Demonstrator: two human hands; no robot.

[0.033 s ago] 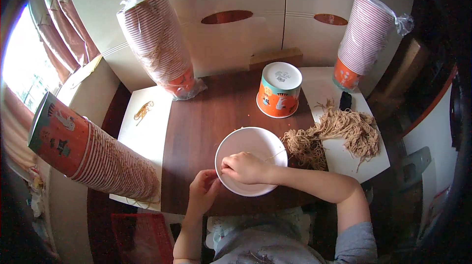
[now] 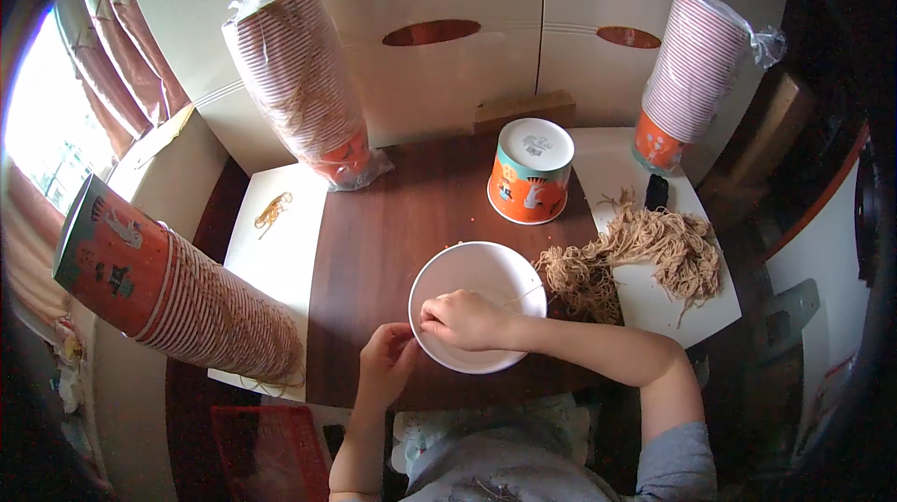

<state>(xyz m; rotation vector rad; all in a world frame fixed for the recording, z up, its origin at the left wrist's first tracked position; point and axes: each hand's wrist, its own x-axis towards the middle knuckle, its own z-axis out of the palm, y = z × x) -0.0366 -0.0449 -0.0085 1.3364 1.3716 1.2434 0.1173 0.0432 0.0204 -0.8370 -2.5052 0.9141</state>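
Observation:
A white-lined paper bucket (image 2: 486,264) stands mouth up in front of me, near the table's front edge. My right hand (image 2: 462,320) reaches into it, fingers pinched together against the inside of its left wall. A thin tan string (image 2: 525,297) runs from behind this hand over the right rim toward a heap of tan string (image 2: 668,254). The string's end at my fingertips is hidden. Outside the same wall, my left hand (image 2: 389,357) has its fingers curled and closed, touching the bucket opposite my right hand. Whatever lies between the left fingertips is too small to make out.
An upside-down orange bucket (image 2: 531,175) stands behind. Tall stacks of buckets rise at the back left (image 2: 299,82), back right (image 2: 687,77) and near left (image 2: 177,287). A few string pieces (image 2: 273,211) lie on the left white panel, and a black object (image 2: 657,192) on the right one.

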